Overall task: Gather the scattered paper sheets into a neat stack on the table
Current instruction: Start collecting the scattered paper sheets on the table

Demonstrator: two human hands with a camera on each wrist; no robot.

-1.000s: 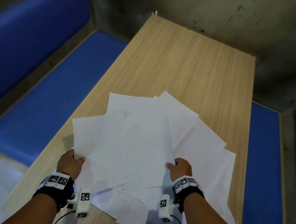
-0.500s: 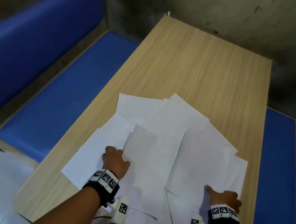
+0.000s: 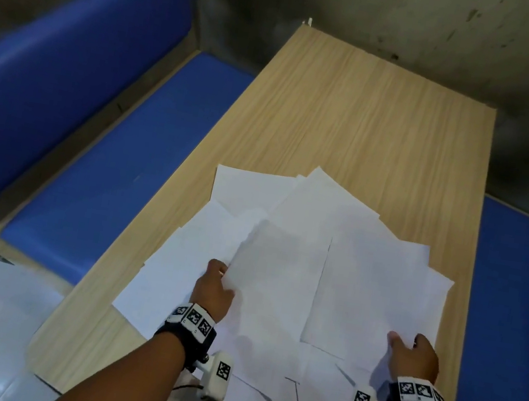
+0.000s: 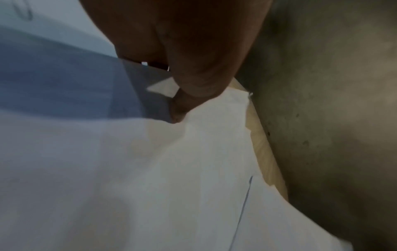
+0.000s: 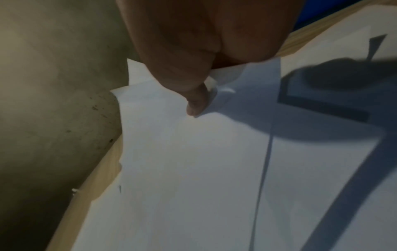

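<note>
Gripping: left hand [image 3: 212,291] pinches a sheet's edge at 9 o'clock.
Right hand [image 3: 415,357]: thumb on top, pinching sheets at 4 o'clock.
Paper sheets [image 3: 296,274]: fanned, overlapping on desk [image 3: 372,120].
Handling: likely light, floppy, slippery; take outer edges.

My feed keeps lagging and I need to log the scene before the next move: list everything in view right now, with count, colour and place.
White paper sheets: several, overlapping, exact count unclear; fanned loosely over the near half of the table, not yet stacked.
Light wooden rectangular table: one, pale wood grain; centre, far half bare.
Blue padded bench seats: one on each side of the table, the left with a blue backrest.
Grey concrete wall: behind the table's far end.
Black wristbands with white marker tags: two, one per wrist.
Left hand: at the left edge of a top sheet, fingers tucked under it.
Right hand: on the sheets at the right, thumb on top.
</note>
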